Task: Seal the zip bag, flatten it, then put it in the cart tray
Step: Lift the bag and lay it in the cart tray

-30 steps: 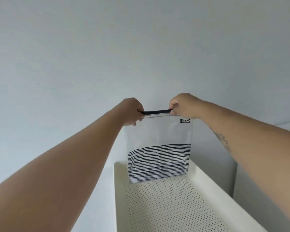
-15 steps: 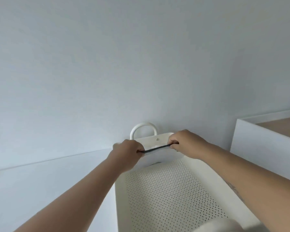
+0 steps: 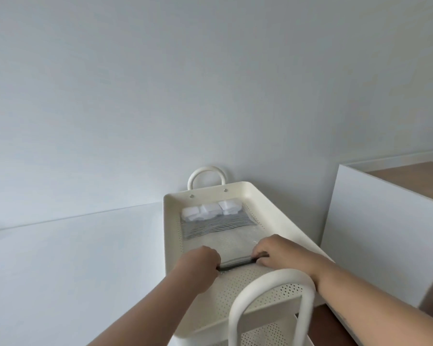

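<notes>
**Bag flat in tray, both hands on the zip**

Your left hand (image 3: 202,260) & right hand (image 3: 276,252) each pinch one end of the dark zip strip (image 3: 236,260). The zip bag (image 3: 223,236) lies flat away from your hands, on the holey floor of the cart tray (image 3: 171,221). White blocks (image 3: 210,210) sit inside at its far end. White wall (image 3: 210,83) behind, white cabinet (image 3: 375,233) to the right.

Fingers (image 3: 211,264) curled under, zip strip (image 3: 235,265) ends hidden
</notes>
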The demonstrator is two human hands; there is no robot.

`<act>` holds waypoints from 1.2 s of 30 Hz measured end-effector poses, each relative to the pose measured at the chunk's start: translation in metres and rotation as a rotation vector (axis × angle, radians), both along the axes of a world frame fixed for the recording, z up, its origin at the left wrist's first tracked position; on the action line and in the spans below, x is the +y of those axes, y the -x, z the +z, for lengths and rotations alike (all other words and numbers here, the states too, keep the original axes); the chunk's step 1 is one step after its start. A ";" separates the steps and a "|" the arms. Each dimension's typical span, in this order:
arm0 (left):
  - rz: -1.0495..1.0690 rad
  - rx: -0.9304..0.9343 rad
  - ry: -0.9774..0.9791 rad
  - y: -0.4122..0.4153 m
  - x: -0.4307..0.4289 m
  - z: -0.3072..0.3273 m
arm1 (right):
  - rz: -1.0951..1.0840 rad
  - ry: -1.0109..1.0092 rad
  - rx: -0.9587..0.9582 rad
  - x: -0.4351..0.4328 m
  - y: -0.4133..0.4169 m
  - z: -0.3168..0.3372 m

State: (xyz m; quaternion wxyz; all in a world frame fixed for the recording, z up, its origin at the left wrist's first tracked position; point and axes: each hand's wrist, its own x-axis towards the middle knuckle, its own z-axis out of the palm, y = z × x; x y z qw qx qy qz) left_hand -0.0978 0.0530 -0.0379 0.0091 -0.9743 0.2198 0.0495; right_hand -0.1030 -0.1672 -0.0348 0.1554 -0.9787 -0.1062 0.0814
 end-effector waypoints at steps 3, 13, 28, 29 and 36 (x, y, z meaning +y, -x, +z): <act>0.012 -0.004 -0.004 0.006 -0.003 -0.002 | -0.017 -0.047 0.027 -0.004 0.005 -0.005; 0.071 -0.235 0.280 -0.018 0.014 0.053 | -0.160 -0.142 -0.208 0.010 -0.021 0.073; 0.317 -0.449 0.268 -0.014 0.171 0.040 | -0.048 -0.192 -0.193 0.200 -0.043 0.073; 0.325 -0.456 0.264 -0.012 0.181 0.039 | -0.038 -0.191 -0.198 0.213 -0.044 0.069; 0.416 -0.410 0.266 -0.004 0.227 0.008 | -0.086 -0.144 -0.247 0.279 -0.040 0.032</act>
